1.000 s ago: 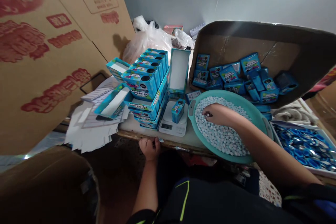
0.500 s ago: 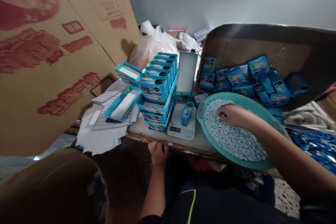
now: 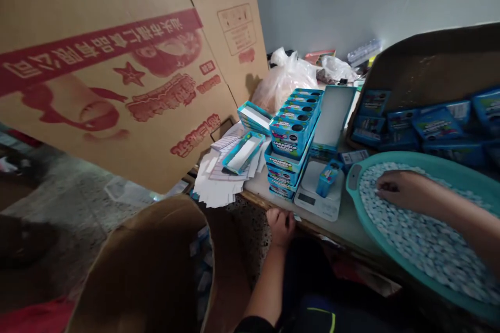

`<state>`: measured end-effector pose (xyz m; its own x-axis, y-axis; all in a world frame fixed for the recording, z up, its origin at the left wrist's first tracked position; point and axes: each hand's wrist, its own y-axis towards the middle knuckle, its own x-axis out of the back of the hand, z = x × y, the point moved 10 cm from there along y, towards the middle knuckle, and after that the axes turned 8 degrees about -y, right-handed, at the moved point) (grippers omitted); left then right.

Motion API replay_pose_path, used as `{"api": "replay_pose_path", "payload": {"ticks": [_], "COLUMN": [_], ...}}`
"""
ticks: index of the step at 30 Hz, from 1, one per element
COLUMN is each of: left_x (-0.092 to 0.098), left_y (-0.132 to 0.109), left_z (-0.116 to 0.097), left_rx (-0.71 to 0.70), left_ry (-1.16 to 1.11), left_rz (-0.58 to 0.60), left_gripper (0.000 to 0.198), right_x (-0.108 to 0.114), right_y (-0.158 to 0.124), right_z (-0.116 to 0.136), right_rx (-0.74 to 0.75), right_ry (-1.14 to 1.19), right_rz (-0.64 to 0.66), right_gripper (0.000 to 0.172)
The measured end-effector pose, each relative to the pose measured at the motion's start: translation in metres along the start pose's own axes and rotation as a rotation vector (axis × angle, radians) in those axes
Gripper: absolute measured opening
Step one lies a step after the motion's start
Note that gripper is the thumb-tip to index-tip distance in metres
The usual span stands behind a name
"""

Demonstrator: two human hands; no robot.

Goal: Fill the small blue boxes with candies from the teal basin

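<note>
My right hand [image 3: 400, 190] reaches over the teal basin [image 3: 353, 179], its bent fingers at the small white and light-blue wrapped candies [image 3: 417, 229]. What lies between those fingertips is hidden. At the table's front edge, my left hand [image 3: 280, 226] rests with curled fingers; a small pale piece [image 3: 297, 218] shows beside them, and I cannot tell whether they hold it. Between the hands, a white kitchen scale [image 3: 330, 210] bears a small upright blue box [image 3: 328, 179]. Left of the scale stands a stack of blue display trays [image 3: 283, 174] topped with a row of small boxes [image 3: 291, 127].
Loose blue packs [image 3: 439, 125] fill a carton [image 3: 417, 57] at the right. White papers [image 3: 214, 182] and a shallow blue tray [image 3: 244, 153] lie left. A big printed carton [image 3: 156, 83], a plastic bag [image 3: 287, 75] and an open carton below left [image 3: 144, 265] surround the table.
My view has swung left, so everything sits further right in the picture. My right hand stays at the candies, and my left hand keeps its place at the table edge.
</note>
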<state>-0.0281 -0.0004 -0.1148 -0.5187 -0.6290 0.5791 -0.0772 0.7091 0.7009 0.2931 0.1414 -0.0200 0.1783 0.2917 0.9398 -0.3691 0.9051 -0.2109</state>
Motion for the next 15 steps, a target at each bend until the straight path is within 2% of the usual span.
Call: {"api": "replay_pose_path", "payload": {"ticks": [2,5,9,11,13,14,15], "left_x": [0.001,0.008,0.031,0.045,0.049,0.043,0.029], "left_y": [0.005,0.017,0.036,0.049,0.069,0.082,0.095], "left_z": [0.000,-0.004,-0.030,-0.058,-0.103,-0.131,-0.163], "left_rx": [0.001,-0.016,-0.064,-0.098,-0.169,-0.221,-0.293], "left_ry": [-0.011,-0.012,-0.013,-0.026,-0.074,-0.109,-0.142], "left_rz": [-0.004,-0.030,-0.071,-0.104,-0.076,-0.016,0.105], "left_gripper": [0.025,0.031,0.030,0.025,0.021,0.021,0.021], "right_x": [-0.004,-0.002,-0.002,-0.001,0.004,0.007,0.011], "right_y": [0.000,-0.001,-0.002,0.000,0.003,0.005,0.007], "right_z": [0.005,0.004,0.001,0.001,-0.003,-0.007,-0.012], "right_rx": [0.048,0.051,0.039,0.043,0.032,0.018,-0.003], "right_ry": [0.044,0.054,0.113,0.155,0.166,0.158,0.144], "right_rz": [0.030,-0.002,-0.019,-0.008,-0.001,-0.004,-0.010], "right_gripper": [0.021,0.017,0.014,0.012,0.009,0.008,0.007]}}
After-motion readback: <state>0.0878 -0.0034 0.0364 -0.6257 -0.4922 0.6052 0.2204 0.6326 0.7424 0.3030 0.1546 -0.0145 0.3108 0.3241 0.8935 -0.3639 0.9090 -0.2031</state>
